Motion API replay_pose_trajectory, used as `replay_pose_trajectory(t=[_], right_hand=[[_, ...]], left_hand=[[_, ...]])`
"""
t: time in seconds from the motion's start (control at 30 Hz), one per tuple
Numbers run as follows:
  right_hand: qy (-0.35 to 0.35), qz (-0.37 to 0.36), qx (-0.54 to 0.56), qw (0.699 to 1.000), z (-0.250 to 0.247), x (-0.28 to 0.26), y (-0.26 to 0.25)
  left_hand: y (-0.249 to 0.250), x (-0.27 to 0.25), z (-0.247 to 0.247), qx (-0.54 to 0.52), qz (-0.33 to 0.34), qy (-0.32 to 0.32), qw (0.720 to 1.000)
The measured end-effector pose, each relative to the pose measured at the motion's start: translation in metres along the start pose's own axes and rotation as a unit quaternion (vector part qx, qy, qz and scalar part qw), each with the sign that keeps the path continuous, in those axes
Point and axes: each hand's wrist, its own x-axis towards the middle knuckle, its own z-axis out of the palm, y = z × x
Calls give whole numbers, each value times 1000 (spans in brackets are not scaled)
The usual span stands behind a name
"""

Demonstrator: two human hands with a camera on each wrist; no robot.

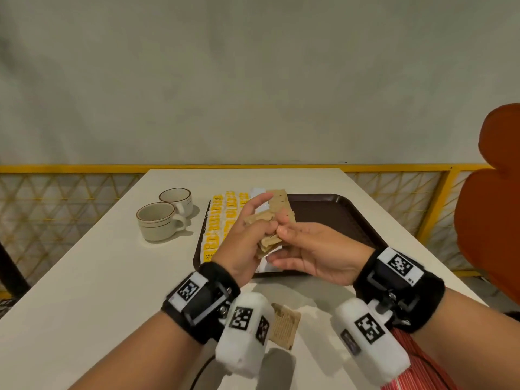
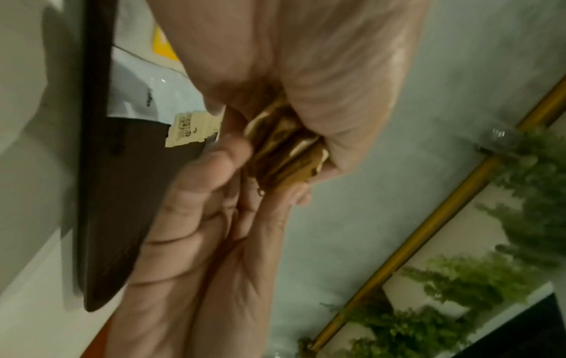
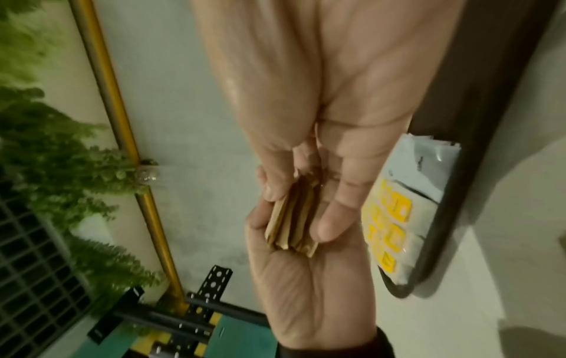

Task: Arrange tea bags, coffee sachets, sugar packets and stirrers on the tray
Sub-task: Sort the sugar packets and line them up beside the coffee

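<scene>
You hold a small stack of brown packets [image 1: 266,231] above the near part of the dark tray [image 1: 342,218], probably to square it before laying more in rows. Your left hand [image 1: 245,243] curls round the stack from the left; your right hand [image 1: 315,249] pinches its edge with thumb and fingertips, other fingers loosely bent. Yellow tea bags [image 1: 218,220] and white sachets [image 3: 427,167] already lie on the tray. One brown packet [image 1: 285,329] waits on the desk [image 1: 92,277].

Two cups [image 1: 160,220], one tray [image 1: 337,218]
</scene>
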Motion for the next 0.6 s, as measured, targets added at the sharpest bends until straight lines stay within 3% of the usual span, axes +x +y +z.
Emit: replay_pose_trajectory(t=[0.1, 0.17, 0.23, 0.33, 0.37, 0.5, 0.6], right_hand=[[2, -24, 24, 999, -16, 3, -13], [-1, -18, 27, 999, -28, 3, -17], [1, -6, 8, 1000, -39, 4, -19], [51, 14, -33, 998, -57, 8, -19], [74, 21, -40, 996, -64, 11, -18], [135, 51, -77, 987, -83, 27, -11], [160, 68, -131, 976, -91, 41, -4]], left_hand=[[2, 23, 6, 64, 10, -77, 995], [1, 38, 5, 151, -17, -122, 981], [2, 52, 5, 265, -67, -166, 948], [4, 74, 4, 447, -99, -219, 862], [6, 82, 2, 480, -97, -218, 844], [7, 111, -10, 519, -115, -196, 824], [4, 126, -12, 594, -106, -217, 767]])
